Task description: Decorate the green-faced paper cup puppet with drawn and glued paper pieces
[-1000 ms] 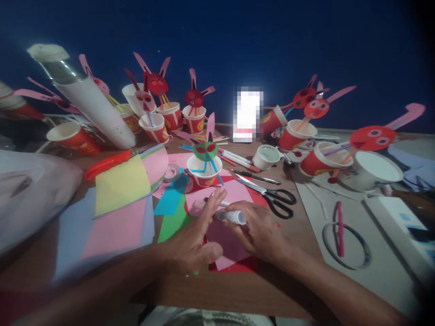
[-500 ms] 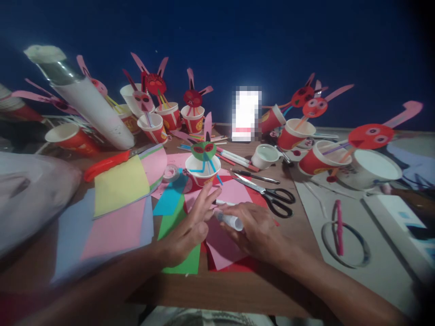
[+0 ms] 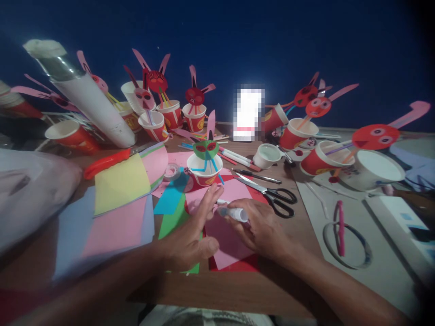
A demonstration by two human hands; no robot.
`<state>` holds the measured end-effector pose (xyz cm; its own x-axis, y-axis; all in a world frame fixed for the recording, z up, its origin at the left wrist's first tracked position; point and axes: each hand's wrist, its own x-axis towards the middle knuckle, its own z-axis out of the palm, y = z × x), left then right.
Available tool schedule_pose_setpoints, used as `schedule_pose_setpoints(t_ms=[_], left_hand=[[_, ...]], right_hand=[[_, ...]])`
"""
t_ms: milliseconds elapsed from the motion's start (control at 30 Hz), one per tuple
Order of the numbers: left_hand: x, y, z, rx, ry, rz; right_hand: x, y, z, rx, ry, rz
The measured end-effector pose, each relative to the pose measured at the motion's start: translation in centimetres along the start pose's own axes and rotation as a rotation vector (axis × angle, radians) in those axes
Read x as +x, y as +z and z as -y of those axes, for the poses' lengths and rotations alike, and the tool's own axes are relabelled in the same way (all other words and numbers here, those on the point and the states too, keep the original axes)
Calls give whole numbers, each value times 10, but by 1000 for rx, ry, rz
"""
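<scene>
My right hand (image 3: 258, 226) is closed around a white, partly clear tube (image 3: 238, 214), its round white end tilted toward me. My left hand (image 3: 199, 231) rests open on the sheets, fingers stretched forward and thumb spread apart. Both hands are over pink paper (image 3: 226, 246), which lies on red and green paper (image 3: 171, 226). A small white piece shows between the hands, its kind unclear. Just beyond my left fingertips stands a paper cup (image 3: 204, 174) bearing a green paper face (image 3: 205, 149) with pink ears and blue straw legs. Black-handled scissors (image 3: 277, 199) lie right of my right hand.
Cups with red paper faces (image 3: 318, 107) stand along the back and right. Left are a yellow paper stack (image 3: 122, 185), a red-handled cutter (image 3: 107, 164) and a long white roll (image 3: 95, 108). Markers (image 3: 238, 157), a white cup (image 3: 267, 156) and tape (image 3: 171, 171) lie beyond the hands.
My left thumb has spread away from the fingers and toward me. My right hand has shifted slightly right with the tube, which tilts more sideways.
</scene>
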<state>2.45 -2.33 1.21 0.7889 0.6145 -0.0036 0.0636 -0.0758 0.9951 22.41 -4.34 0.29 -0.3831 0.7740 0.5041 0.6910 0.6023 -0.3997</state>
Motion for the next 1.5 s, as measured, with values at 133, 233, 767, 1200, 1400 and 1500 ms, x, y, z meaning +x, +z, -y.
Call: schedule_pose_setpoints(t_ms=[133, 233, 767, 1200, 1400, 1500], left_hand=[[-3, 4, 7, 161, 34, 0], [-4, 5, 9, 229, 57, -2], [12, -4, 6, -177, -253, -413], [16, 2, 7, -106, -334, -507], [15, 2, 8, 24, -292, -489], [15, 2, 9, 96, -283, -486]], right_hand=[[1, -1, 2, 38, 50, 8], [0, -1, 4, 49, 88, 22], [2, -11, 3, 155, 229, -98], [5, -10, 6, 111, 94, -125], [2, -7, 6, 76, 74, -116], [1, -5, 5, 50, 65, -111]])
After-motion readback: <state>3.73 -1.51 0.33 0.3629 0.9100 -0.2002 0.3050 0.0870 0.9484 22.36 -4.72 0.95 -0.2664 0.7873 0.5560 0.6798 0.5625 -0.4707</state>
